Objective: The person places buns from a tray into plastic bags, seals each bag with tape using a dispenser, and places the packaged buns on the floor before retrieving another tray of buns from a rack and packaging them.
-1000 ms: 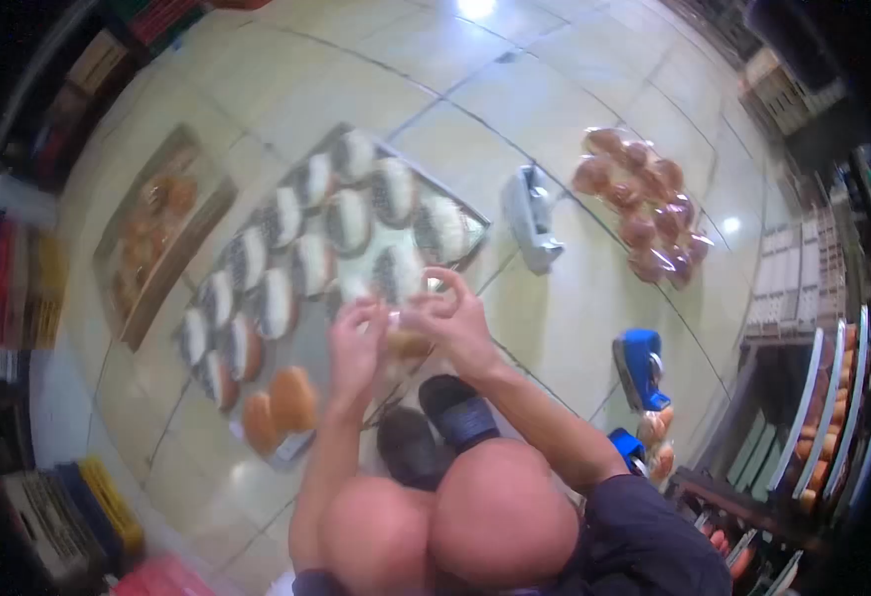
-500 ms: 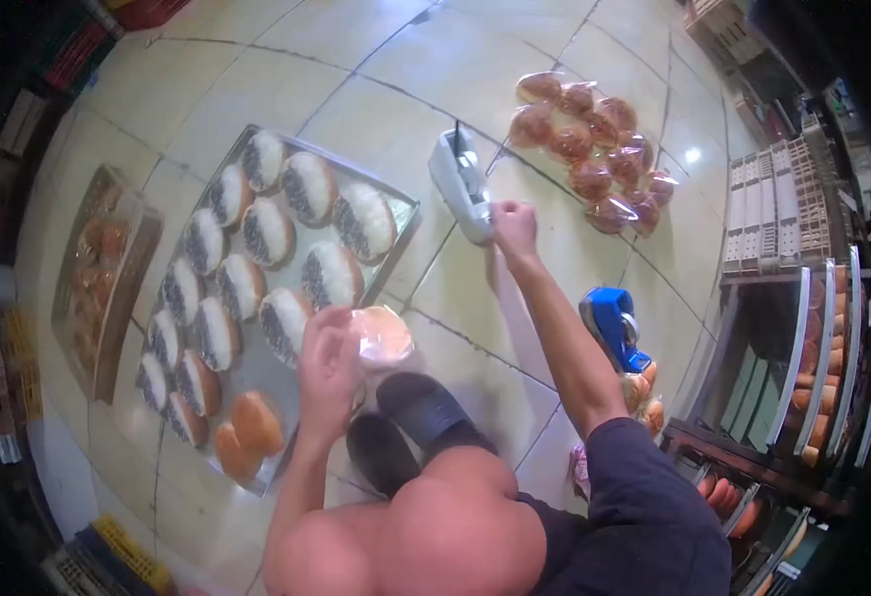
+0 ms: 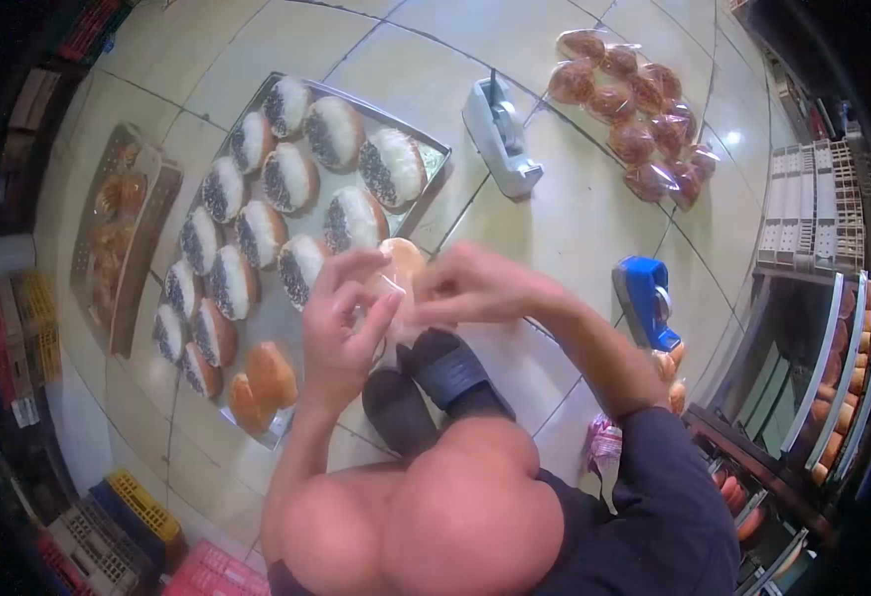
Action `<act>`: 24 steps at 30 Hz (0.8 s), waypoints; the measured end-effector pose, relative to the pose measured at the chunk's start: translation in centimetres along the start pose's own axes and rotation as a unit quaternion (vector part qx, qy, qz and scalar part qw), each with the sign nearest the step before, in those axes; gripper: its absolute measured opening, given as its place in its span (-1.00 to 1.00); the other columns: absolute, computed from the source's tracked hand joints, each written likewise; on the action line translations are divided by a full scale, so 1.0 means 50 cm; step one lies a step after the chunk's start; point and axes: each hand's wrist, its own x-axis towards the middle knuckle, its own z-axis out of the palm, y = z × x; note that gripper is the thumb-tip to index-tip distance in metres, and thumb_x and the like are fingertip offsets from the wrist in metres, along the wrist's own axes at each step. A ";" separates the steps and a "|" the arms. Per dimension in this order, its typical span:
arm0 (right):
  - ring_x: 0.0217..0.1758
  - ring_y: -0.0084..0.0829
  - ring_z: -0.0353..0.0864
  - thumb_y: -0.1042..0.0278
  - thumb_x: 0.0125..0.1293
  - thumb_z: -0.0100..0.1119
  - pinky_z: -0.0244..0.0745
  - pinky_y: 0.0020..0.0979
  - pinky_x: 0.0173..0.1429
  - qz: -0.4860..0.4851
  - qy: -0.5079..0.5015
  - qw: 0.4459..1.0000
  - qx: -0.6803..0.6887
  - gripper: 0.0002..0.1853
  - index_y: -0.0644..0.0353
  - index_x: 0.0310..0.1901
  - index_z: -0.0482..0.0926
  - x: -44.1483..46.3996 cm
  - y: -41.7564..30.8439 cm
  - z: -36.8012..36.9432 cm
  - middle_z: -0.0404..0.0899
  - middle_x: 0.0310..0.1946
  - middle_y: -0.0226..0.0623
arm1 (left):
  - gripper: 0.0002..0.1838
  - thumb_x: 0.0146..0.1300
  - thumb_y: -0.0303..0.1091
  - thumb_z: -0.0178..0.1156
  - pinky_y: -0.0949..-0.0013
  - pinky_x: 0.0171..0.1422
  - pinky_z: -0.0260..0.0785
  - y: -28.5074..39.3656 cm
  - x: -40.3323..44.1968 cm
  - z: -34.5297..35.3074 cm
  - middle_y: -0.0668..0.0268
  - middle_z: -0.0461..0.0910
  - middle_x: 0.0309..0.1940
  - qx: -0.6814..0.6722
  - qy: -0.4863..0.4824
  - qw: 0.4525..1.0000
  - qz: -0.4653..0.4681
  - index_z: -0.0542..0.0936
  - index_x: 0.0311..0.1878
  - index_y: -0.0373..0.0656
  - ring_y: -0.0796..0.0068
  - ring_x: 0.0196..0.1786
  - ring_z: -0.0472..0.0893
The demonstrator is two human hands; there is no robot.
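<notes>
No text, brand, number or sign can be read; the white tag point(image 3: 25, 411) by the crates point(image 3: 8, 343) at the left is too small to make out; any print on the pink-and-white packet point(image 3: 604, 438) at the near right, or on the blue tape dispenser point(image 3: 640, 298) beyond it, is also illegible.

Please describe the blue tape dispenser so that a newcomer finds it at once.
On the tiled floor, find the metal tray. The blue tape dispenser is to its right, beside a few golden rolls. Its bright blue body distinguishes it from the grey tape dispenser.
</notes>
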 end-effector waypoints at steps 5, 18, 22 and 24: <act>-0.40 -0.56 0.54 0.00 0.38 0.26 0.42 -0.54 -0.30 0.233 0.072 0.908 -0.341 -0.61 0.22 -0.09 0.65 0.013 0.117 -0.002 0.64 -0.37 -0.43 | -0.86 0.23 -0.51 0.32 0.42 0.05 0.45 0.003 -0.015 0.002 0.24 0.59 0.15 0.026 -0.014 0.999 -0.026 0.58 -0.43 -0.26 0.39 0.04 0.56; -0.08 -0.48 0.60 0.00 0.46 0.10 0.48 -0.47 -0.03 0.015 0.287 0.838 0.463 -0.57 0.16 0.14 0.58 -0.035 0.312 0.144 0.66 -0.03 -0.36 | -0.54 0.58 -0.05 0.04 0.50 0.06 0.44 -0.187 -0.011 0.006 0.24 0.66 0.01 -0.207 -0.025 0.901 -0.379 0.64 0.12 -0.30 0.50 0.04 0.59; -0.12 -0.54 0.65 0.08 0.56 -0.06 0.56 -0.50 -0.10 -0.006 0.405 0.746 0.529 -0.62 0.13 0.17 0.57 -0.127 0.292 0.041 0.69 -0.06 -0.36 | -0.60 0.59 -0.07 0.02 0.45 0.16 0.29 -0.165 -0.022 -0.111 0.32 0.63 0.15 -0.184 0.036 0.936 -0.299 0.61 0.21 -0.14 0.54 0.11 0.55; -0.13 -0.50 0.68 0.02 0.58 -0.10 0.60 -0.44 -0.05 -0.097 0.483 0.732 0.471 -0.60 0.08 0.15 0.58 -0.177 0.308 -0.035 0.69 -0.08 -0.35 | -0.56 0.59 -0.02 0.00 0.38 0.26 0.24 -0.147 -0.034 -0.171 0.33 0.64 0.17 -0.218 0.055 0.926 -0.302 0.60 0.23 -0.13 0.52 0.15 0.55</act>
